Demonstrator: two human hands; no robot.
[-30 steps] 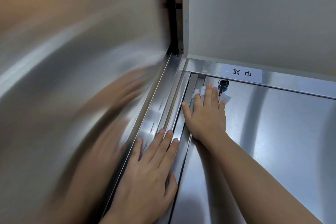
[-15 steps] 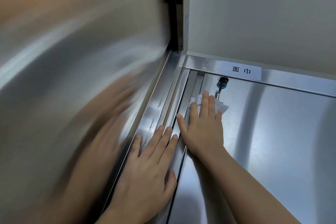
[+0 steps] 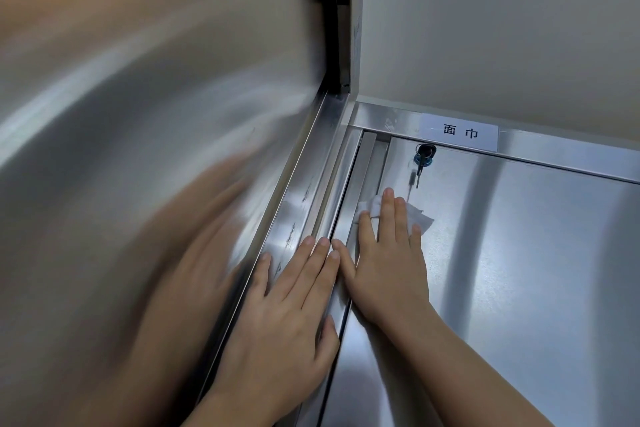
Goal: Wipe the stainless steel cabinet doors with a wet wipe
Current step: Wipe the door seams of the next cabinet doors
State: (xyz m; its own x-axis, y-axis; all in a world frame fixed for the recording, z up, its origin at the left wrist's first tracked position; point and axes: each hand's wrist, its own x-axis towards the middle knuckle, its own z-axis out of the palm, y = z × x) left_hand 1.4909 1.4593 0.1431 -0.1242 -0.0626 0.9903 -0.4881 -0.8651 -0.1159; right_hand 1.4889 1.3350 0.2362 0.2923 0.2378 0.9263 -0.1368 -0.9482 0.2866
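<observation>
Right grip (image 3: 388,263): fingers flat, I'm pressing the wet wipe (image 3: 419,217); likely limp, slippery, so pinning its middle.
Left grip (image 3: 287,322): flat, bracing, empty.

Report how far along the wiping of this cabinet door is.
Done: nothing provable; the steel shows no clear wiped patch. In hand: the right hand presses the wet wipe flat on the door near its upper left corner, just below the key, while the left hand rests flat on the frame beside it. Left: probably the door's broad stretch to the right.
</observation>
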